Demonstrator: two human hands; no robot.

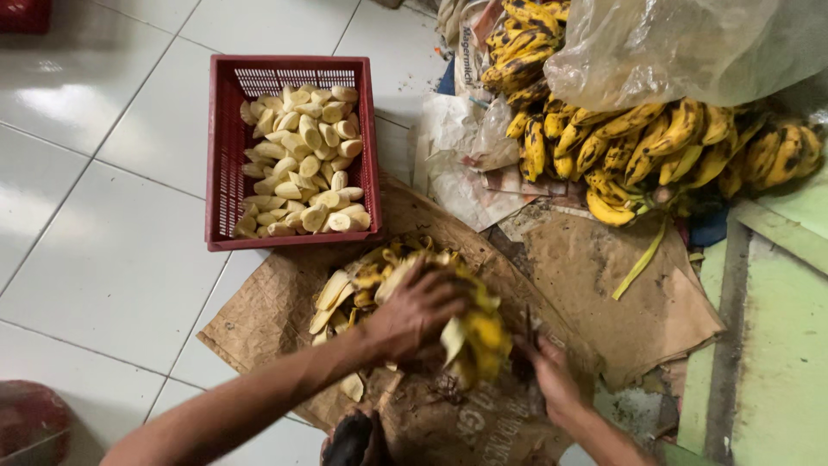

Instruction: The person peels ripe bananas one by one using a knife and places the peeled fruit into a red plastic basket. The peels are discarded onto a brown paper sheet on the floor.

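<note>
My left hand (417,312) grips a yellow, black-spotted banana (474,338) over a heap of banana peels (362,285) on brown paper. The banana's skin hangs partly open below my fingers. My right hand (552,375) is shut around a small dark knife (528,332) whose blade points up beside the banana. A red plastic crate (226,173) stands just beyond the peels, holding several pale peeled banana pieces (306,164).
Bunches of ripe unpeeled bananas (655,147) lie at the upper right, partly under a clear plastic bag (681,47). Brown paper sheets (621,293) and scraps cover the floor there. White floor tiles (112,242) spread to the left. A green board (776,345) lies at right.
</note>
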